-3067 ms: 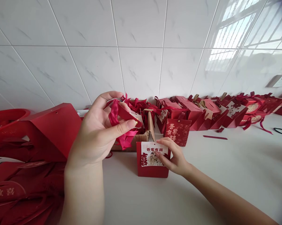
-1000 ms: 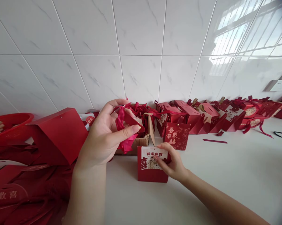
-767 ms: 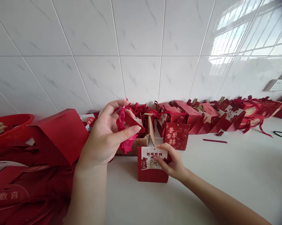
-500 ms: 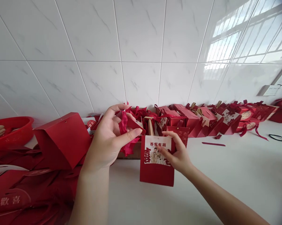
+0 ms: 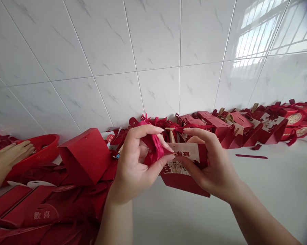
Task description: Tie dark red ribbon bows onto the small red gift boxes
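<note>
My left hand [image 5: 138, 163] is closed round a bunch of crimson ribbon [image 5: 157, 148], with a small dark-red folded piece in the same grip. Its thumb and forefinger point to the right, close to the fingertips of my other hand. My right hand [image 5: 214, 163] pinches the top of a red gift box [image 5: 186, 187] that appears flat and is tilted. A white label [image 5: 193, 151] with red characters and a drawn couple covers its upper part, partly hidden by my fingers. The fingertips of both hands meet near the box's top edge.
Red gift boxes [image 5: 240, 129] with ribbon loops line the tiled wall. A large plain red box [image 5: 85, 156] stands left, beside piled red packaging [image 5: 51, 204]. Another person's hand [image 5: 20, 153] reaches into a red basin [image 5: 47, 141]. A dark-red strip [image 5: 251, 156] lies on the white table [image 5: 265, 190].
My hands have come together, the right fingertips now meeting the left. The gift box has tilted. The other person's hand shows more, and the view has shifted left.
</note>
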`<state>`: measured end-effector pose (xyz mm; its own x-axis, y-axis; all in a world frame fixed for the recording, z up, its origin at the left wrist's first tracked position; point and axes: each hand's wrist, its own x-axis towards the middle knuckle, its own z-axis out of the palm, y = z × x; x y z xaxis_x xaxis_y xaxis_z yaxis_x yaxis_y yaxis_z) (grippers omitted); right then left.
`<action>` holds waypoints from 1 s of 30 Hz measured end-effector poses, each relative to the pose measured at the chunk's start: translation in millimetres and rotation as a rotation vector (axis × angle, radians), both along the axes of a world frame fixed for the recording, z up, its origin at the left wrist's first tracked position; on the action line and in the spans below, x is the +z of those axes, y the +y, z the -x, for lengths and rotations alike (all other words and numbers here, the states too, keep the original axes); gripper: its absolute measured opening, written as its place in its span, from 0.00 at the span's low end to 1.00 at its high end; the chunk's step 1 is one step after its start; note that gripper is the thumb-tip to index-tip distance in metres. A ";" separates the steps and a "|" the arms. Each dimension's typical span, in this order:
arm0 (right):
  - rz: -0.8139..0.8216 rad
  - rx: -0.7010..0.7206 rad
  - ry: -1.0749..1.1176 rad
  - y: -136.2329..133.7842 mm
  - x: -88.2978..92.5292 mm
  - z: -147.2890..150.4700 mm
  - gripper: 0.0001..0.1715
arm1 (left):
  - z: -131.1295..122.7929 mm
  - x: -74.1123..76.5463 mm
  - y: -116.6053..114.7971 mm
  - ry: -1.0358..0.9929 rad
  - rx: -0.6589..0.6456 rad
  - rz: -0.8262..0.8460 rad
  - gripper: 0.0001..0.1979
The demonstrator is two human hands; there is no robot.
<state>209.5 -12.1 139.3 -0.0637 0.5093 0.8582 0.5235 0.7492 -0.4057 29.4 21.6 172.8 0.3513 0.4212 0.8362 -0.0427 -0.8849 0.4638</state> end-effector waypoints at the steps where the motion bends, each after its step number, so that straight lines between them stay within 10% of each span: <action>1: -0.002 -0.007 -0.002 -1.2 -0.7 -0.7 0.30 | -0.8 0.2 -0.4 0.007 -0.011 0.008 0.28; 22: -0.128 -0.044 -0.106 -2.2 -6.4 1.3 0.28 | -3.1 -0.3 1.4 -0.016 0.101 -0.061 0.27; 30: -0.147 0.092 -0.190 -0.9 -4.2 -5.2 0.21 | -1.6 4.5 1.0 -0.010 0.060 0.298 0.30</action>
